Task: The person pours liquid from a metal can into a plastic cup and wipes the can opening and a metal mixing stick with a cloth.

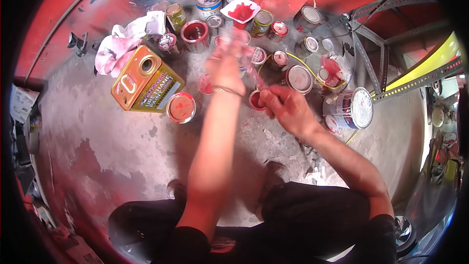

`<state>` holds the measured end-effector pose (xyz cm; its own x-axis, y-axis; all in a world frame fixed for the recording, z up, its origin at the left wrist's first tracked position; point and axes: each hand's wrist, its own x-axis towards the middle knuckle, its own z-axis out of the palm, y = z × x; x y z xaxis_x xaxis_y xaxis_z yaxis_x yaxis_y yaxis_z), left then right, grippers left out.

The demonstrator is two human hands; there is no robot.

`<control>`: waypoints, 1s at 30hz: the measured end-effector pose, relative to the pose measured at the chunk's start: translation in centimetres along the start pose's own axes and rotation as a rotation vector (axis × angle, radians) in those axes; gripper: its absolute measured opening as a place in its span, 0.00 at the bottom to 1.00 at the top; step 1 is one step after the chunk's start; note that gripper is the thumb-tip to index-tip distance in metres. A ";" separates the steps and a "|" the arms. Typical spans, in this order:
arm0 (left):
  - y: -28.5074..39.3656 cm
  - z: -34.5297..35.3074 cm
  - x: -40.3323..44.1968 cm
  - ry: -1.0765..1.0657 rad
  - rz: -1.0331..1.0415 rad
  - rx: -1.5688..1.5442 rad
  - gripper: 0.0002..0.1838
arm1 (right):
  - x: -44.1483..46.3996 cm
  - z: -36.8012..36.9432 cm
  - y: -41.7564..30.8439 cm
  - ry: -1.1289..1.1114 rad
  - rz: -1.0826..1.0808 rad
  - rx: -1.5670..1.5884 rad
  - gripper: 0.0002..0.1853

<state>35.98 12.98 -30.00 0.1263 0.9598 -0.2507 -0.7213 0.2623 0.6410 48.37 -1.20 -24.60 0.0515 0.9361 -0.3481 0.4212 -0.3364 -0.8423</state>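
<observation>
My left hand [227, 66] is raised over the cans at the centre, smeared by motion, around something clear and reddish that I cannot make out. Closed fingers of my right hand [288, 107] pinch the lower end of a thin red-smeared stick [256, 78], which slants up towards my left hand. Just below and left of the right fingertips is a small can of red paint [256, 100]. A white dish with red paint [241, 11] sits behind my hands, and an open can of dark red paint [195, 32] stands to their left.
A gold urethane tin [146, 80] and a pink-stained cloth [117, 51] are on the left. To the right stand a large white-lidded can [349, 109], a yellow cord [307, 63] and a metal rack [366, 39]. Several paint cans line the red wall.
</observation>
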 end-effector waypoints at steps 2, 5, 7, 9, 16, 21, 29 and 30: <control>1.8 -1.9 2.9 0.148 0.073 0.054 0.10 | -1.6 0.4 0.4 -0.035 0.007 0.018 0.21; 4.1 -5.5 3.9 0.132 0.141 0.158 0.11 | -2.0 -0.4 1.4 0.009 -0.062 0.052 0.20; 3.6 -5.5 1.8 0.029 0.098 0.172 0.13 | -1.0 -1.7 1.2 0.134 -0.115 0.016 0.18; 1.1 -5.1 0.2 -0.101 0.138 0.156 0.15 | 0.5 -2.7 0.2 0.222 -0.115 0.040 0.18; -1.8 -1.9 -4.2 -0.215 0.005 0.145 0.22 | 5.0 -0.7 1.6 0.439 -0.412 0.008 0.21; -1.1 -1.5 -5.0 -0.277 -0.123 0.022 0.24 | 4.3 -0.1 2.0 0.417 -0.230 -0.098 0.21; -3.5 -2.5 -6.2 -0.259 -0.092 0.008 0.27 | 3.1 -2.1 1.5 0.163 0.059 -0.080 0.19; -4.1 -2.4 -6.6 -0.282 -0.064 0.021 0.24 | 3.0 -2.0 1.4 0.154 0.046 -0.061 0.18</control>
<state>36.41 5.29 -32.70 0.3578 0.9303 -0.0811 -0.6922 0.3225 0.6456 50.96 1.31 -26.00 0.2082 0.9262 -0.3143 0.4693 -0.3765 -0.7988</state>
